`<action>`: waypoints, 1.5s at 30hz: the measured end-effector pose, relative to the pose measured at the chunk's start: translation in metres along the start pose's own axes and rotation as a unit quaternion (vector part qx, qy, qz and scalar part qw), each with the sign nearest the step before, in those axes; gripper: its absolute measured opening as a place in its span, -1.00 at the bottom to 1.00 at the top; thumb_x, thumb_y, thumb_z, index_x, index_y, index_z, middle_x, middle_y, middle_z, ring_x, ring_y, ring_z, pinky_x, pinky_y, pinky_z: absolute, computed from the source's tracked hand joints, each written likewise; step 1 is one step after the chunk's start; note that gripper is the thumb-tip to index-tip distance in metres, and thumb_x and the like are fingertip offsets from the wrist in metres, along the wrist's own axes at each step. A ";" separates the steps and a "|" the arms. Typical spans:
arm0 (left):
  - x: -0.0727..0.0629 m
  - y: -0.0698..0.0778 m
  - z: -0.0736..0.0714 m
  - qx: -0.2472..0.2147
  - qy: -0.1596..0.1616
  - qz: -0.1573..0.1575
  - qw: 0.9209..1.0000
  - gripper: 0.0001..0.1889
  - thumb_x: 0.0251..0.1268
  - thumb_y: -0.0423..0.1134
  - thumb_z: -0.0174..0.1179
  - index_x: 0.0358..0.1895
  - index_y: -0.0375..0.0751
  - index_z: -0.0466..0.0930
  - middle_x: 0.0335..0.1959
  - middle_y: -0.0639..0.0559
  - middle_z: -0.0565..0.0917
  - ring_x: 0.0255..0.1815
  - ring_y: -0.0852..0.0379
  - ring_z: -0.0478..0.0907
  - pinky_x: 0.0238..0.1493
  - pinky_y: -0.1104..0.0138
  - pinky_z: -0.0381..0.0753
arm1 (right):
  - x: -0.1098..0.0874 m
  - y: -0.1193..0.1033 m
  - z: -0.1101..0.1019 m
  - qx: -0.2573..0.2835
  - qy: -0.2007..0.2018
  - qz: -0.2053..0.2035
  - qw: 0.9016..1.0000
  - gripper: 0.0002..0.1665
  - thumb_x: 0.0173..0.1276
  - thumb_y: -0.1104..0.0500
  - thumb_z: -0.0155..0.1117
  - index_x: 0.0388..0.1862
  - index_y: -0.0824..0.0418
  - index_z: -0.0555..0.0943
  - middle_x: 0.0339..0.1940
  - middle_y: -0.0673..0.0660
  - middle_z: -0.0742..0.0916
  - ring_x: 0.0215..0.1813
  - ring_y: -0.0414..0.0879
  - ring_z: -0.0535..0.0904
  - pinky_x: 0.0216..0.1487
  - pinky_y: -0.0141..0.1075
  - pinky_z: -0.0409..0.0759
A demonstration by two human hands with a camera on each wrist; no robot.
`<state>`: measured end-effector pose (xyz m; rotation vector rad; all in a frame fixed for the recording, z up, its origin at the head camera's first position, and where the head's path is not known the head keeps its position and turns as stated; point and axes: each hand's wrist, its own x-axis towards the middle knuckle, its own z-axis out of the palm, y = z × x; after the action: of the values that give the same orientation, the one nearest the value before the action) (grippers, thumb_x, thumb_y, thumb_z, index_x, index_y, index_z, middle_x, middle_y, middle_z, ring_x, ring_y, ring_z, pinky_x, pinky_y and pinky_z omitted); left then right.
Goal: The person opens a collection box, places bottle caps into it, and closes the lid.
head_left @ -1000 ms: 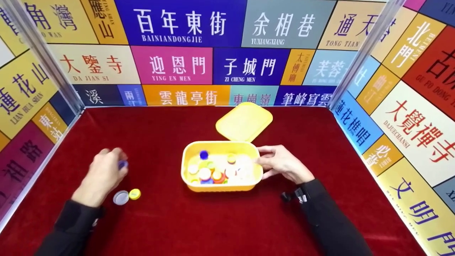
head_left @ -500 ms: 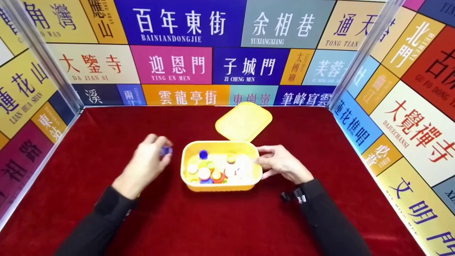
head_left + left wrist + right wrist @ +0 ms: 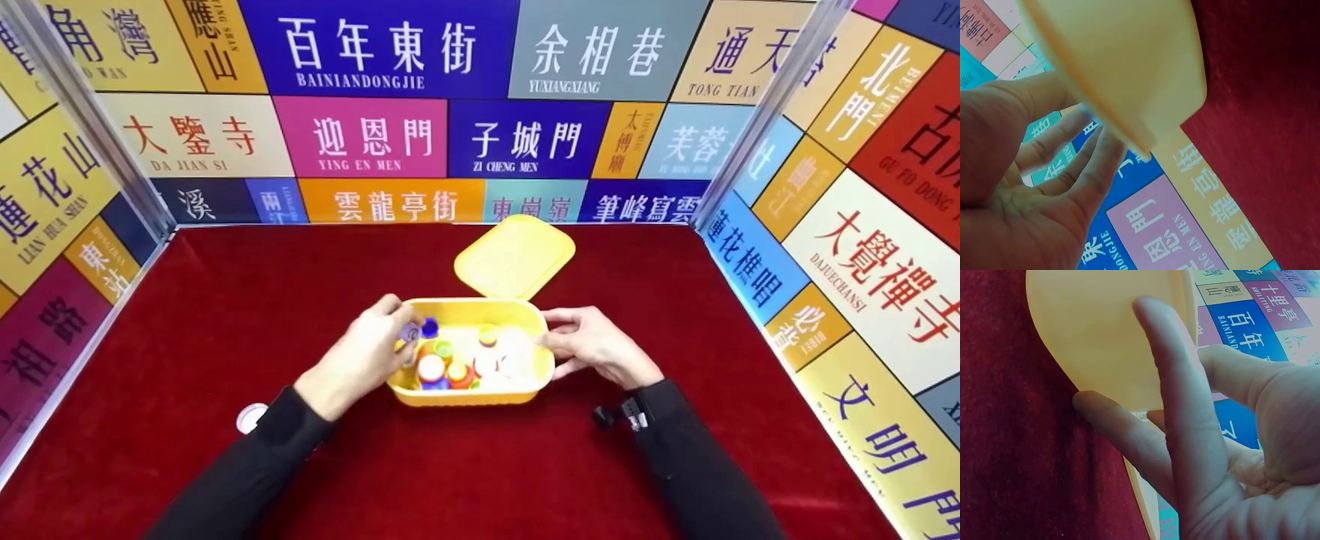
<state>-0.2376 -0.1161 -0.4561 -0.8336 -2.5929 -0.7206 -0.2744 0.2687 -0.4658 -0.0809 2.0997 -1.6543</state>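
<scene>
A yellow plastic box (image 3: 469,397) stands in the middle of the table, with several bottle caps (image 3: 432,366) of mixed colours lying inside. My left hand (image 3: 367,349) pinches a purple bottle cap (image 3: 409,332) over the box's left end. From the left wrist view, the thumb and fingers (image 3: 1100,157) reach past the box rim, which hides their tips. At the opposite end my right hand (image 3: 596,345) grips the box, its fingers (image 3: 1185,399) against the outer wall and a digit at the rim.
Behind the box lies its yellow lid (image 3: 515,257) on the red cloth (image 3: 337,259). A pale round cap (image 3: 252,418) sits at the left, partly covered by the left sleeve (image 3: 289,435). Printed panels (image 3: 367,135) wall in the table's back and sides.
My left hand has carried the purple bottle cap rightward from the left of the table to over the box. The right hand and box have stayed put. The left sleeve now hides the yellow cap.
</scene>
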 end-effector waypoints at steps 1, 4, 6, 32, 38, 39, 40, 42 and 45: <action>0.000 0.001 0.002 0.000 -0.004 0.004 1.000 -0.72 0.37 -0.47 0.61 0.07 -0.38 0.79 -0.05 -0.25 0.70 -0.07 -0.13 0.79 0.03 0.07 0.94 | 0.000 0.000 0.000 -0.001 0.000 0.000 1.000 -0.21 0.58 0.29 0.53 0.74 0.26 0.56 0.26 0.45 0.87 -0.06 -0.02 0.90 -0.13 -0.08 0.98; 0.002 0.002 0.007 0.000 -0.014 0.019 1.000 -0.74 0.40 -0.44 0.61 0.06 -0.38 0.80 -0.02 -0.25 0.74 -0.03 -0.15 0.82 0.10 0.05 0.95 | -0.001 0.000 -0.001 -0.002 0.002 -0.001 1.000 -0.22 0.58 0.29 0.53 0.73 0.26 0.57 0.25 0.44 0.88 -0.06 -0.02 0.90 -0.12 -0.07 0.98; 0.003 0.003 0.010 0.004 -0.020 0.027 0.999 -0.75 0.41 -0.43 0.61 0.06 -0.37 0.80 0.01 -0.26 0.76 -0.02 -0.15 0.84 0.13 0.04 0.95 | -0.001 0.000 0.000 -0.003 0.001 -0.002 1.000 -0.22 0.59 0.29 0.53 0.73 0.28 0.56 0.25 0.43 0.88 -0.05 -0.02 0.90 -0.12 -0.07 0.98; 0.000 0.000 -0.004 0.033 -0.019 0.014 0.999 -0.73 0.41 -0.35 0.65 0.10 -0.26 0.85 0.00 -0.16 0.71 -0.06 -0.09 0.71 -0.01 0.12 0.89 | 0.001 -0.002 0.000 -0.003 -0.001 -0.008 1.000 -0.25 0.60 0.28 0.52 0.72 0.28 0.58 0.31 0.43 0.86 0.03 0.02 0.92 -0.12 -0.07 0.98; -0.005 -0.003 -0.011 0.037 -0.015 -0.002 0.999 -0.70 0.42 -0.37 0.63 0.14 -0.20 0.85 0.10 -0.13 0.73 0.05 -0.10 0.73 0.04 0.05 0.92 | 0.000 -0.002 0.000 -0.006 -0.002 -0.003 1.000 -0.27 0.62 0.30 0.47 0.72 0.29 0.57 0.31 0.44 0.86 0.02 0.05 0.91 -0.09 -0.05 0.98; -0.007 -0.004 -0.012 0.036 -0.015 -0.005 0.999 -0.70 0.43 -0.37 0.62 0.15 -0.20 0.85 0.10 -0.14 0.74 0.06 -0.10 0.73 0.05 0.04 0.92 | 0.000 -0.002 0.001 -0.006 -0.003 -0.003 1.000 -0.26 0.62 0.30 0.47 0.72 0.29 0.57 0.30 0.44 0.86 0.02 0.05 0.91 -0.08 -0.05 0.98; -0.007 -0.005 -0.013 0.037 -0.015 -0.008 0.999 -0.70 0.43 -0.37 0.61 0.16 -0.20 0.85 0.10 -0.14 0.74 0.06 -0.10 0.73 0.06 0.04 0.91 | 0.000 -0.002 0.000 -0.007 -0.002 -0.002 1.000 -0.26 0.62 0.29 0.48 0.72 0.29 0.57 0.29 0.44 0.86 0.01 0.05 0.90 -0.08 -0.05 0.98; -0.009 -0.007 -0.016 0.037 -0.016 -0.013 0.999 -0.71 0.44 -0.36 0.60 0.16 -0.21 0.86 0.10 -0.15 0.74 0.06 -0.10 0.73 0.06 0.05 0.90 | -0.001 -0.001 0.000 -0.009 -0.002 -0.002 1.000 -0.26 0.61 0.29 0.49 0.72 0.29 0.57 0.29 0.44 0.86 0.01 0.05 0.91 -0.09 -0.06 0.98; -0.013 -0.012 -0.019 0.042 -0.011 -0.018 0.999 -0.72 0.46 -0.35 0.59 0.16 -0.24 0.86 0.10 -0.16 0.75 0.06 -0.11 0.73 0.08 0.05 0.89 | 0.000 0.000 0.000 -0.008 -0.002 -0.004 1.000 -0.24 0.60 0.27 0.51 0.72 0.29 0.56 0.29 0.45 0.87 0.00 0.04 0.91 -0.10 -0.06 0.98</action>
<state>-0.2321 -0.1404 -0.4508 -0.7747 -2.6442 -0.6112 -0.2743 0.2686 -0.4653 -0.0981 2.1115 -1.6416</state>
